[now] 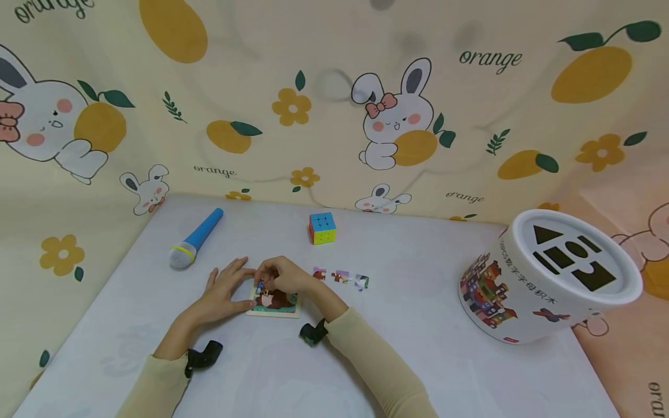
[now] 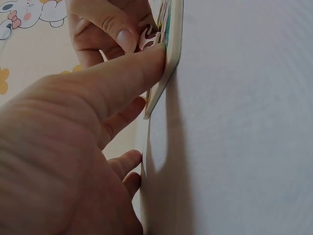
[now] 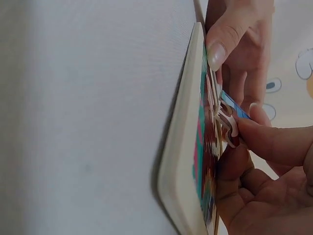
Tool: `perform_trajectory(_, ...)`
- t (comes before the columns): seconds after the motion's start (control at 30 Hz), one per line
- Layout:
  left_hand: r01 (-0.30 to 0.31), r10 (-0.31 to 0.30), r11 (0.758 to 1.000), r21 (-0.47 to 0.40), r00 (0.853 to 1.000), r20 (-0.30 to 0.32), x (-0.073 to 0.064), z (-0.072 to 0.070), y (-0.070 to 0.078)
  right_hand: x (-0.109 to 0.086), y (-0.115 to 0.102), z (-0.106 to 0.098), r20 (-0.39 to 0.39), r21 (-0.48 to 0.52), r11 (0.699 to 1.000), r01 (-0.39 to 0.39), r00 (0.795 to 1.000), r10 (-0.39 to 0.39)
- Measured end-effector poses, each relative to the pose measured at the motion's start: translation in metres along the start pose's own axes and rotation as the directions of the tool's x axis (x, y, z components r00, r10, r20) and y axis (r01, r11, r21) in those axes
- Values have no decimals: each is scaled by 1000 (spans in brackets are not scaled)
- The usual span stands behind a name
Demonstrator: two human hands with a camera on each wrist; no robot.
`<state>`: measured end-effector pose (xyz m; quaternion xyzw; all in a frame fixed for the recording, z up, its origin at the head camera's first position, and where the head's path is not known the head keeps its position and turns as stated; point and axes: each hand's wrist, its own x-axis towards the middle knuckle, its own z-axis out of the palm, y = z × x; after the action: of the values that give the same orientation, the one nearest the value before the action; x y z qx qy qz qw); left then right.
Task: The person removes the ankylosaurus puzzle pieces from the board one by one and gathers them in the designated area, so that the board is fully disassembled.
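A small wooden jigsaw board with a picture of a brown animal lies on the table. My right hand is over its upper part and pinches a brown and pale puzzle piece between thumb and index finger. In the right wrist view this piece is tilted, close against the picture. My left hand steadies the board from the left, its thumb on the rim and the other fingers spread out toward the upper left corner. Part of the picture is hidden under the right hand.
Three loose puzzle pieces lie in a row right of the board. Behind stands a colored puzzle cube. A blue toy microphone lies at the back left. A large white bucket with shape holes in its lid stands at the right.
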<state>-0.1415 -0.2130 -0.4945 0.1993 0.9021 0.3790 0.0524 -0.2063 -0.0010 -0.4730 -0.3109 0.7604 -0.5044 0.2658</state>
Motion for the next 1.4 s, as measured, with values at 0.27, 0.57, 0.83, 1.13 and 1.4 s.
perform_trajectory(0.27, -16, 16, 1000, 7, 1000, -4, 2, 0, -1, 0, -4, -6, 12, -21, 1000, -23, 1000, 23)
perform_trajectory(0.57, 3, -3, 1000, -2, 1000, 13, 2, 2, -4, -14, -6, -28, -47, -24, 999, -31, 998, 30)
perform_trajectory(0.83, 16, -16, 1000, 7, 1000, 5, 1, 3, -4, -51, -1, -53, -120, 7, 998, -70, 990, 70)
perform_trajectory(1.13, 9, -9, 1000, -1, 1000, 1, -1, 4, -3, -82, 11, -56, -134, -71, 994, -86, 988, 76)
perform_trajectory(1.4, 13, -13, 1000, -3, 1000, 3, -1, 3, -2, -91, 18, -51, -139, -116, 989, -95, 987, 78)
